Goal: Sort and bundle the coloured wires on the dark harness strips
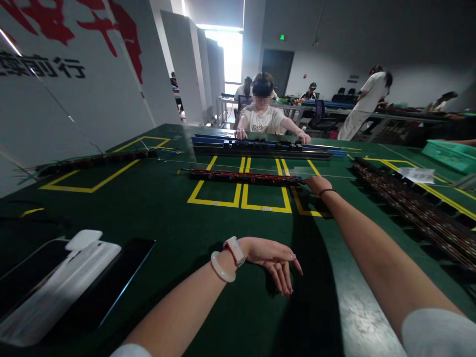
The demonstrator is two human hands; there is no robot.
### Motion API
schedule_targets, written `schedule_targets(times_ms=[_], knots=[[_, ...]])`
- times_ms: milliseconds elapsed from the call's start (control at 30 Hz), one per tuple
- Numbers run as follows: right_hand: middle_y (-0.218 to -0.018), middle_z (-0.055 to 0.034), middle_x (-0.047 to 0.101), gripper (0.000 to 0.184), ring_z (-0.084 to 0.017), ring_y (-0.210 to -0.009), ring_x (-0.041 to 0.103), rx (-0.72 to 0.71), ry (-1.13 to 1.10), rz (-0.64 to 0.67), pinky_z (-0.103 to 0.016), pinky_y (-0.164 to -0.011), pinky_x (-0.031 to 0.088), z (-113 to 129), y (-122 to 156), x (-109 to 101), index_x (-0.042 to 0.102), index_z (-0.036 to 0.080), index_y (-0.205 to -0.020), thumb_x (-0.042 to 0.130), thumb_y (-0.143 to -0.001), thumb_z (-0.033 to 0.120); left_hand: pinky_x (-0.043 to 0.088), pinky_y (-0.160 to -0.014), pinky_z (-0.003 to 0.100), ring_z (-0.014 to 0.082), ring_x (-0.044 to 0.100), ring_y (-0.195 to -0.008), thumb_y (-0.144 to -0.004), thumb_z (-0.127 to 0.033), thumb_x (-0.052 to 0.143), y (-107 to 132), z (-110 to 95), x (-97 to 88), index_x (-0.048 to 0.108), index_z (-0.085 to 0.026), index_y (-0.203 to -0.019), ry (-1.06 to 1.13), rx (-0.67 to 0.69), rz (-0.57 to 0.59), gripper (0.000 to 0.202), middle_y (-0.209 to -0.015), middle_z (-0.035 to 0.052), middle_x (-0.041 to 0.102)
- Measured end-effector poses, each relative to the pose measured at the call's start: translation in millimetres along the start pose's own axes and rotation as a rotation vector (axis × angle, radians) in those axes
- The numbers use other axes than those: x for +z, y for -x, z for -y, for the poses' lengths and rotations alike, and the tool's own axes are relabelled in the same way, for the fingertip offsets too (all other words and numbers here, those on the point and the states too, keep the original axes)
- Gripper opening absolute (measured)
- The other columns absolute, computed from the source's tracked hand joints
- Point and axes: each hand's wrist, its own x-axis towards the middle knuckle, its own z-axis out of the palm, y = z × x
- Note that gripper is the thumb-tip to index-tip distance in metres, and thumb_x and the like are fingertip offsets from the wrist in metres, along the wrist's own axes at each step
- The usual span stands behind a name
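My right hand (319,185) reaches forward, its fingers closed at the right end of a long black strip (245,177) bundled with red and blue wires. This strip lies crosswise over the yellow-taped rectangles on the green table (178,223). Nearer to me, my left hand (273,259) bends down at the wrist over the table, fingers stretched and holding nothing. It wears a watch (234,251) and a pale bangle (222,267). The fingertips of my right hand are partly hidden, so the exact grip is hard to see.
Phones (107,282) and a white power-bank-like block (84,240) lie at left. Several wired strips (412,208) rest at right, near a green basket (451,154). Another wired strip (100,161) lies far left. A co-worker opposite touches blue-and-black rails (260,147).
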Motion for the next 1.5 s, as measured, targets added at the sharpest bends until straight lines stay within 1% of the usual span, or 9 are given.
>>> schedule_targets(times_ms=[300, 567, 767, 933, 1067, 1200, 1300, 1400, 1500], knots=[[-0.1, -0.0238, 0.065, 0.041, -0.03, -0.094, 0.063, 0.096, 0.078, -0.081, -0.037, -0.071, 0.049, 16.7, -27.9, 14.5, 0.061, 0.007, -0.107, 0.034, -0.095, 0.036, 0.053, -0.071, 0.034, 0.0199, 0.07, -0.077, -0.094, -0.032, 0.031, 1.5, -1.7, 2.2, 0.051, -0.013, -0.11, 0.048, 0.012, 0.011, 0.032, -0.077, 0.0115, 0.069], [-0.104, -0.0173, 0.064, 0.029, -0.022, -0.095, 0.058, -0.174, 0.111, -0.134, -0.032, -0.085, 0.037, -16.6, -22.5, 17.7, 0.059, 0.009, -0.105, 0.034, -0.092, 0.016, 0.053, -0.073, 0.038, 0.0214, 0.069, -0.077, -0.094, -0.031, 0.027, 0.0, -4.2, 0.6, 0.048, -0.012, -0.113, 0.035, -0.055, -0.012, 0.034, -0.079, 0.0125, 0.068], [-0.108, -0.0187, 0.06, 0.033, -0.024, -0.101, 0.049, -0.124, 0.124, -0.234, -0.036, -0.089, 0.029, -28.7, -21.0, 22.6, 0.057, 0.008, -0.11, 0.03, -0.091, 0.012, 0.051, -0.073, 0.04, 0.0229, 0.069, -0.075, -0.093, -0.034, 0.031, 0.9, -7.4, 2.8, 0.05, -0.014, -0.111, 0.04, -0.059, 0.001, 0.033, -0.078, 0.0124, 0.068], [-0.122, -0.0176, 0.054, 0.039, -0.027, -0.113, 0.042, -0.077, 0.108, -0.301, -0.042, -0.099, 0.02, -23.4, -18.7, 23.4, 0.049, 0.009, -0.125, 0.035, -0.094, 0.027, 0.049, -0.071, 0.039, 0.0201, 0.069, -0.068, -0.095, -0.032, 0.026, 3.3, -13.0, 11.8, 0.05, -0.015, -0.108, 0.026, -0.065, -0.061, 0.032, -0.071, 0.0077, 0.067], [-0.13, -0.0155, 0.047, 0.05, -0.027, -0.117, 0.039, -0.052, 0.078, -0.385, -0.041, -0.103, 0.018, -26.8, -0.8, 6.9, 0.04, 0.012, -0.134, 0.033, -0.094, 0.04, 0.049, -0.072, 0.037, 0.0178, 0.069, -0.068, -0.096, -0.029, 0.024, 8.3, -19.2, 18.1, 0.048, -0.016, -0.11, 0.009, -0.072, -0.124, 0.031, -0.072, 0.0067, 0.067], [-0.123, -0.0147, 0.052, 0.042, -0.027, -0.113, 0.044, -0.02, 0.004, -0.538, -0.038, -0.099, 0.027, -62.8, 48.2, -5.5, 0.047, 0.013, -0.127, 0.034, -0.093, 0.033, 0.05, -0.071, 0.035, 0.0172, 0.069, -0.07, -0.096, -0.028, 0.023, 11.3, -22.2, 19.9, 0.048, -0.015, -0.113, 0.012, -0.086, -0.131, 0.033, -0.072, 0.0069, 0.067], [-0.117, -0.0166, 0.055, 0.04, -0.028, -0.106, 0.05, 0.196, 0.018, -0.549, -0.039, -0.092, 0.034, -115.0, 96.9, 7.3, 0.049, 0.012, -0.124, 0.038, -0.091, 0.033, 0.05, -0.071, 0.033, 0.0176, 0.069, -0.073, -0.096, -0.03, 0.025, 10.8, -20.0, 17.1, 0.049, -0.015, -0.114, 0.026, -0.087, -0.134, 0.033, -0.076, 0.0083, 0.067], [-0.105, -0.0205, 0.059, 0.041, -0.03, -0.095, 0.056, 0.469, 0.088, -0.342, -0.039, -0.083, 0.04, -170.7, 142.6, 36.5, 0.055, 0.008, -0.115, 0.045, -0.087, 0.037, 0.051, -0.069, 0.033, 0.0198, 0.068, -0.074, -0.094, -0.039, 0.033, 9.5, -16.2, 13.6, 0.049, -0.014, -0.113, 0.035, -0.07, -0.126, 0.036, -0.078, 0.0098, 0.068], [-0.101, -0.0215, 0.061, 0.041, -0.03, -0.09, 0.059, 0.611, 0.083, -0.126, -0.037, -0.075, 0.043, -208.9, 176.8, 67.2, 0.061, 0.007, -0.103, 0.046, -0.086, 0.042, 0.051, -0.07, 0.035, 0.0211, 0.068, -0.076, -0.09, -0.046, 0.041, 9.3, -14.1, 13.6, 0.048, -0.013, -0.114, 0.039, -0.051, -0.124, 0.041, -0.077, 0.0098, 0.067]])
